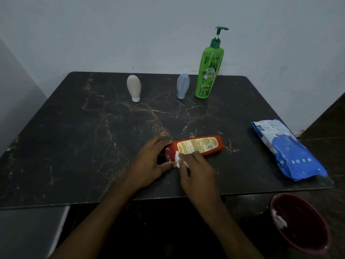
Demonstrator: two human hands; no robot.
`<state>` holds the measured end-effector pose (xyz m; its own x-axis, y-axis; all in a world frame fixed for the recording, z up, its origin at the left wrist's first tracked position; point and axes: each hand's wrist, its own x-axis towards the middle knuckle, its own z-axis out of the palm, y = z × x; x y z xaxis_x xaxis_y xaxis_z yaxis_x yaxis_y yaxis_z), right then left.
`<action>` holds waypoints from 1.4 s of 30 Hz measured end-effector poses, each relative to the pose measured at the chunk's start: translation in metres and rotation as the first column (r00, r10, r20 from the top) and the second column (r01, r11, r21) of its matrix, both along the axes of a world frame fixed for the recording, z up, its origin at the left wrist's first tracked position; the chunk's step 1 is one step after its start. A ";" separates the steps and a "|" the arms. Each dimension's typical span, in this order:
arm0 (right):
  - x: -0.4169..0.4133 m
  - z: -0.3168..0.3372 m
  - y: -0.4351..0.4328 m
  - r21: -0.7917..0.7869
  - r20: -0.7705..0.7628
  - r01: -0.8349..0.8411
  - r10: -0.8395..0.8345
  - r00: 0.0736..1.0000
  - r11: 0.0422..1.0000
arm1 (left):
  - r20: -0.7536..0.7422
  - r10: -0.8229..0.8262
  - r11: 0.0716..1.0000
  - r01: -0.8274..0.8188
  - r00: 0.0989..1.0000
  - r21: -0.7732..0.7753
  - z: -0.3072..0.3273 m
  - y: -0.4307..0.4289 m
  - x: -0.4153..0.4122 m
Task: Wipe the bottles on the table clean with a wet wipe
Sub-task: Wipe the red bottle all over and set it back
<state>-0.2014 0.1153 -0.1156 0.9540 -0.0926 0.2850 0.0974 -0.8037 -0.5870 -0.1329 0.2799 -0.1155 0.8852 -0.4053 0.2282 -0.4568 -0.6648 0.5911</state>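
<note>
Near the front edge of the dark marbled table [74,146], a red bottle [197,145] lies on its side, cap end pointing left. The left hand [151,161] grips that cap end, thumb on the near side and fingers curled over the far side. The right hand [197,174] pinches a crumpled white wet wipe [177,159] and presses it against the bottle just beside the cap. At the back stand a beige bottle [133,88], a pale blue bottle [183,86] and a green pump bottle [209,70]. A blue wipes pack [287,148] lies at the right edge, and a dark red bin [300,223] sits below it.
</note>
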 end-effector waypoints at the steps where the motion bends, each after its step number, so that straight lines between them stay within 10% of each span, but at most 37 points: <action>1: 0.000 0.001 0.003 -0.017 0.008 -0.020 0.020 1.000 1.000 | -0.004 0.001 1.000 -0.001 1.000 0.003 0.000 0.000 0.000; 12: 0.034 0.011 -0.079 0.115 -0.068 0.345 -0.339 0.938 0.931 | 0.000 -0.008 1.000 0.008 1.000 -0.015 0.002 -0.001 -0.003; 19: 0.019 0.015 0.011 -0.008 0.054 -0.003 0.003 0.999 1.000 | 0.054 -0.063 0.993 0.068 0.997 -0.096 0.003 -0.002 -0.004; 31: 0.045 0.013 -0.096 0.035 -0.065 0.346 -0.343 0.937 0.938 | 0.045 -0.059 0.998 0.061 0.997 -0.035 0.002 -0.001 -0.006; 42: 0.029 0.029 0.001 0.008 0.043 0.014 -0.014 0.999 1.000 | 0.169 -0.076 0.996 0.083 0.983 -0.034 0.003 -0.001 -0.010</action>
